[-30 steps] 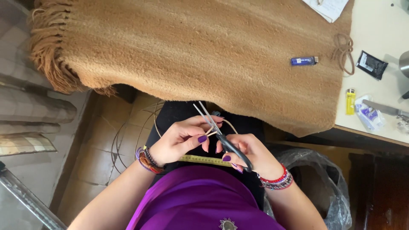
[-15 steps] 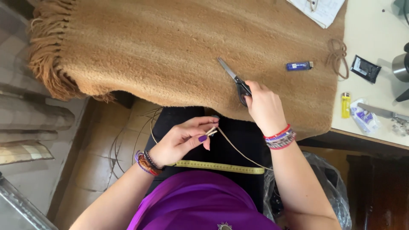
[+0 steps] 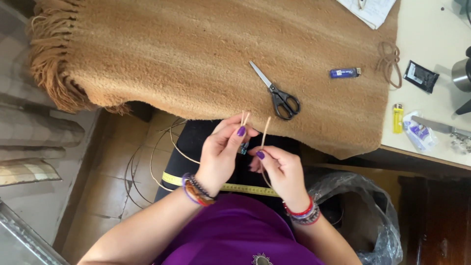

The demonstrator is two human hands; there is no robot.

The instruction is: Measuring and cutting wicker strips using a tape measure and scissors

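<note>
Now pinching tan cords (image 3: 244, 118) upright in left hand (image 3: 222, 152) and one cord (image 3: 265, 131) in right hand (image 3: 277, 169), ends toward 12 o'clock, scissors (image 3: 277, 92) released on blanket (image 3: 186, 54) at 12, right hand nearer.

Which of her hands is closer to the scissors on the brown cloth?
Right. The right hand sits just below the scissors; the left hand is lower and further left.
</note>
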